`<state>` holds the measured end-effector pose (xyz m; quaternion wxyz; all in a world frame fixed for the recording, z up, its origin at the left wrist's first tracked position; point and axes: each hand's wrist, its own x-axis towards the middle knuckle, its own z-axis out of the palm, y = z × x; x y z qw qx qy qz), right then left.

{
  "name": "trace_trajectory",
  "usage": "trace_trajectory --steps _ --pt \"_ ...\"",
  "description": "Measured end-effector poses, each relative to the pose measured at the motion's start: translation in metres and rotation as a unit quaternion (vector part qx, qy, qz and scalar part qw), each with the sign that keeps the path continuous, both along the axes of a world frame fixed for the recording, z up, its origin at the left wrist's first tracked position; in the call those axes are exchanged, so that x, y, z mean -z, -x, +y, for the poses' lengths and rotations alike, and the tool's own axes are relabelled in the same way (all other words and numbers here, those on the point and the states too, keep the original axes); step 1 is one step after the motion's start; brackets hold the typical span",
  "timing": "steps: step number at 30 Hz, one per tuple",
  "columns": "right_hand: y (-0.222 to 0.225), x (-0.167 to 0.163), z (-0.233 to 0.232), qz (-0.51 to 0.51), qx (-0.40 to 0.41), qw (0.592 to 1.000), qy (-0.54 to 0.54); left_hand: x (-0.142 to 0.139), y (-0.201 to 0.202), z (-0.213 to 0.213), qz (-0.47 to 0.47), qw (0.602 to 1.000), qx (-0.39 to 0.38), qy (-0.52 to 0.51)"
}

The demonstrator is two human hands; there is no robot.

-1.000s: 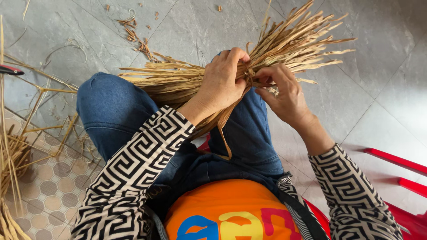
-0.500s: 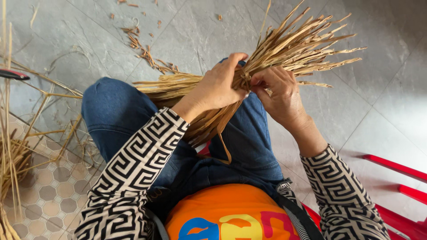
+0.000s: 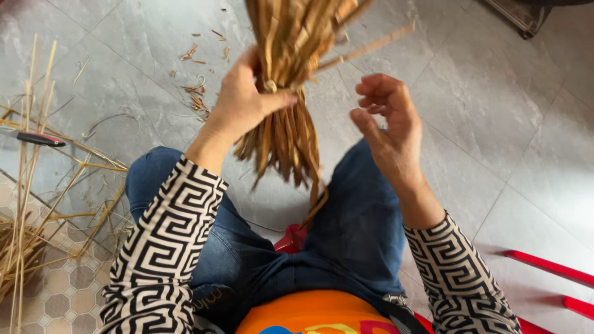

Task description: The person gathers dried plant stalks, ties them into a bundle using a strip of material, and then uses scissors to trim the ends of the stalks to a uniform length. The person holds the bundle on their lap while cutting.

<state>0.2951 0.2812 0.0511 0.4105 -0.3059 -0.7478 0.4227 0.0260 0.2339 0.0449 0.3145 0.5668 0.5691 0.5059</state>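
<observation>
My left hand (image 3: 243, 102) grips a thick bundle of dry yellow-brown straw strips (image 3: 291, 117) around its middle and holds it upright above my knees. The bundle's upper end runs out of the top of the view; its lower ends hang loose between my legs. My right hand (image 3: 388, 127) hovers just right of the bundle with fingers curled and apart, touching nothing. Both arms wear black-and-white patterned sleeves, and I sit in blue jeans.
Loose straw stalks (image 3: 37, 185) lie spread on the grey tiled floor at the left, with a red-and-black handled tool (image 3: 34, 138) among them. Small straw scraps (image 3: 197, 96) are scattered ahead. Red chair parts (image 3: 544, 266) show at the lower right.
The bundle has swung from lying sideways across my lap to standing upright. My right hand has let go of it and moved off to the right.
</observation>
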Motion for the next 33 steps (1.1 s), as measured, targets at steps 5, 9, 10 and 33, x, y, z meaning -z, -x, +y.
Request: trace_trajectory --steps 5,9,10,33 --pt "0.034 0.009 0.029 -0.12 -0.079 0.985 -0.091 0.002 0.016 0.017 -0.125 0.981 0.01 -0.151" --pt "0.07 0.024 0.053 -0.117 -0.098 0.974 -0.169 0.008 0.012 0.03 -0.073 0.975 -0.008 -0.21" --pt "0.076 0.029 0.059 -0.115 -0.096 0.972 -0.183 0.011 0.009 0.032 -0.101 0.972 0.003 -0.211" --pt "0.069 0.052 0.12 0.052 -0.183 0.972 0.138 0.086 -0.046 0.13 0.066 0.983 -0.159 -0.068"
